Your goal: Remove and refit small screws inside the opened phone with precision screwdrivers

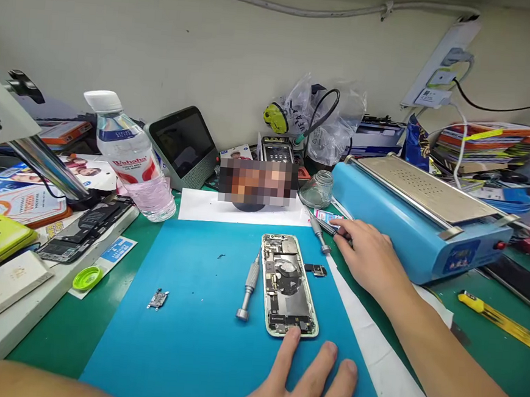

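An opened smartphone (293, 280) lies on the blue mat, its battery and inner boards exposed. The index fingertip of my left hand (301, 379) rests on the phone's lower edge; the other fingers are spread over the mat. My right hand (371, 253) is at the mat's upper right, beside the blue machine, its fingers pinched on a slim dark tool (329, 227) that is mostly hidden. One silver screwdriver (249, 286) lies left of the phone, and another screwdriver (321, 235) sits near my right fingers. A small camera-like part (318, 270) is right of the phone.
On the blue mat (164, 362) lies a small metal part (158, 299), with tiny dark bits. At right stands a blue heating machine (410, 216), with a yellow cutter (503, 321) nearby. A water bottle (132, 163), smart display (184, 146) and glass jar (318, 189) stand behind.
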The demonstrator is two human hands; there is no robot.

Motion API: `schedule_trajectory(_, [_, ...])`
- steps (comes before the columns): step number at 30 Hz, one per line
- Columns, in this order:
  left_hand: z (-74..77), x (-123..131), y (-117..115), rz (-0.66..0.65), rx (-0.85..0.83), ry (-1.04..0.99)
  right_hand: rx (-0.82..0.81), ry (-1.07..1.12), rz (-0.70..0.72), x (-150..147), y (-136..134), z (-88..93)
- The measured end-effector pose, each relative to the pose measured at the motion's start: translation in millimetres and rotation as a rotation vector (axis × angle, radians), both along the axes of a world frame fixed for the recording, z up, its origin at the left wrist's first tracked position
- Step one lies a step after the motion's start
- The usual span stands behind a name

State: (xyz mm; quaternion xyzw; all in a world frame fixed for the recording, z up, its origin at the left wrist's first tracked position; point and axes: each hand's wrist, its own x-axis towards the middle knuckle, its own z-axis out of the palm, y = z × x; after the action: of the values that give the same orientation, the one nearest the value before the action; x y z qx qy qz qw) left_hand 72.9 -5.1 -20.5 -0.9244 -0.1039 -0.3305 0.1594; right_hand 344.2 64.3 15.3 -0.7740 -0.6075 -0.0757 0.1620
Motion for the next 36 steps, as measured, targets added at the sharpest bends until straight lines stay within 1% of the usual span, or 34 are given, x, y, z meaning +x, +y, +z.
schedule_trajectory(4, [2.5, -0.7, 1.5, 0.002, -0.003, -0.017, 0.087, 0.04, -0.017, -5.1, -2.9, 5.1])
schedule_trajectory(9, [1.6, -0.9, 1.3, -0.018, 0.016, -0.001, 0.325, 0.087, -0.055, -12.0, -7.2, 15.6])
schedule_trajectory(13, [-2.9, -0.6, -1.8, 0.006, -0.017, -0.031, 0.546, 0.095, -0.062, -16.9, -10.0, 19.9])
schedule_trajectory(16, [-6.9, 1.2, -4.2, 0.0, -0.04, -0.055, 0.673, 0.08, -0.041, -20.3, -12.4, 20.1])
schedule_trajectory(18, [-9.1, 3.4, -5.7, 0.001, -0.057, -0.086, 0.721, 0.062, -0.011, -22.0, -13.6, 19.6])
schedule_trajectory(21, [-10.4, 5.9, -6.9, 0.006, -0.086, -0.127, 0.722, 0.033, 0.06, -23.5, -14.4, 19.5])
schedule_trajectory(26, [-9.2, 5.0, -5.0, -0.034, -0.074, -0.109, 0.667, 0.004, 0.151, -24.5, -14.6, 20.8])
schedule_trajectory(31, [-10.5, 5.0, -4.8, -0.018, -0.089, -0.116, 0.639, 0.013, 0.18, -25.8, -15.2, 23.2])
schedule_trajectory(36, [-10.2, 5.8, -5.4, -0.022, -0.086, -0.114, 0.575, 0.082, 0.148, -25.7, -13.3, 21.6])
